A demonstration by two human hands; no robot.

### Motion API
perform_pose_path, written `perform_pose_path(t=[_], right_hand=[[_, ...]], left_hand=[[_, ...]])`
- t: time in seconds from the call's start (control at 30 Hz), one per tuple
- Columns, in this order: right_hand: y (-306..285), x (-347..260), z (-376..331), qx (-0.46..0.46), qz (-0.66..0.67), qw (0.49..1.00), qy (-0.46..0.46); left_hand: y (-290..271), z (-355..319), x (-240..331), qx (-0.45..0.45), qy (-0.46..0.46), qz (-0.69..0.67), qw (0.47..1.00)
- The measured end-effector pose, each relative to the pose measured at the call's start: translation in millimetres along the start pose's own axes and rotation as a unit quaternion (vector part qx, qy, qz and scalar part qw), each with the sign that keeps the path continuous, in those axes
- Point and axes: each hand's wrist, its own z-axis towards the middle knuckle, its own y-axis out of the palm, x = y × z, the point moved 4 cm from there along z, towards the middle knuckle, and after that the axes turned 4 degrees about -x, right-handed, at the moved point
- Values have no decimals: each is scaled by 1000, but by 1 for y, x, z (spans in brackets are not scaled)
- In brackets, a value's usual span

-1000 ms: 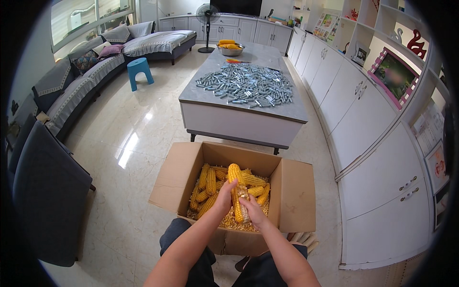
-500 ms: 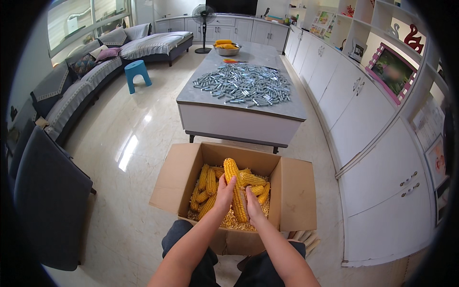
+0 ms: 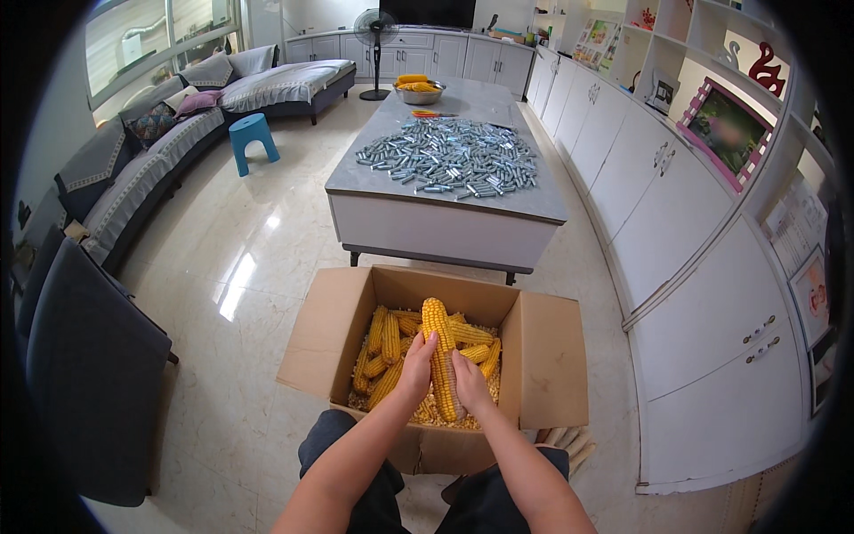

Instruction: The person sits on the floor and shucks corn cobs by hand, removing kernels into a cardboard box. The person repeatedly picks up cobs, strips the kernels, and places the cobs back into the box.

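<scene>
A long yellow corn cob (image 3: 437,325) stands slanted over the open cardboard box (image 3: 552,360), its top pointing away from me. My left hand (image 3: 414,369) grips its left side, the thumb lying along the kernels. On the lower right side, my right hand (image 3: 472,385) is closed against the cob with its thumb pressed on it. A pale strip bare of kernels runs down that side. Under my hands the box holds several more yellow cobs (image 3: 390,340) and a layer of loose kernels (image 3: 429,413). The fingers behind the cob are partly hidden.
Pale stripped cobs (image 3: 572,442) lie by the box's near right corner. Beyond the box stands a grey-topped table (image 3: 356,182) with a pile of small silvery-blue cylinders (image 3: 454,156) and a metal bowl of corn (image 3: 418,95). White cabinets (image 3: 685,392) line the right; a dark chair (image 3: 98,374) stands left.
The cob's upper end has shifted slightly to the right and toward me. My right hand has closed in, its thumb now pressing on the cob's side. My left hand keeps its grip.
</scene>
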Motion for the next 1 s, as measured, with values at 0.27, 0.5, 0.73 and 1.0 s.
perform_pose_path(t=[0.27,0.5,0.73,1.0], right_hand=[[2,-10,-3,-37,14,999,20],[-1,-6,0,-42,-1,997,-72],[0,-8,-1,-25,6,1000,10],[2,-16,-5,-28,48,998,-36]], left_hand=[[7,-3,1,8,-6,29,1000],[4,-3,4,-6,-17,21,1000],[10,-6,4,-3,4,40,999],[6,-5,4,-11,0,28,1000]])
